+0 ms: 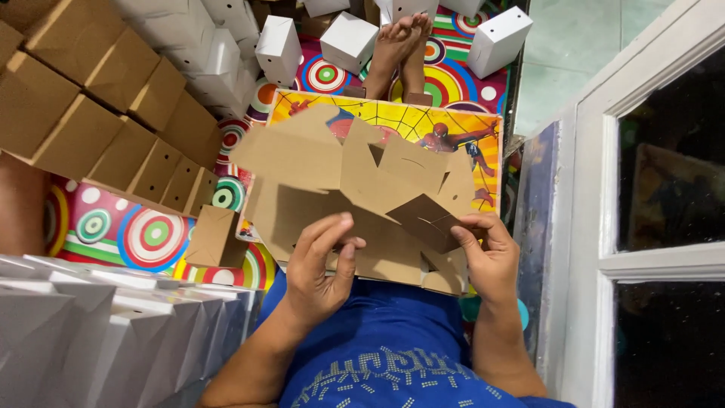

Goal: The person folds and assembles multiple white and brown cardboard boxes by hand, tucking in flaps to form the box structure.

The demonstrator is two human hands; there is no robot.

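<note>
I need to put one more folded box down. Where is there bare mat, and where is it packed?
Bare mat shows between the brown box rows, the white stack and a lone brown box. Ahead, white boxes crowd the feet. Both hands hold the flat cardboard.

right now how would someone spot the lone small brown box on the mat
Start at the striped, circle-patterned mat. Left of the left hand, beside the flat cardboard, sits one small brown box. Unlike the stacked brown boxes above, it stands alone.
</note>
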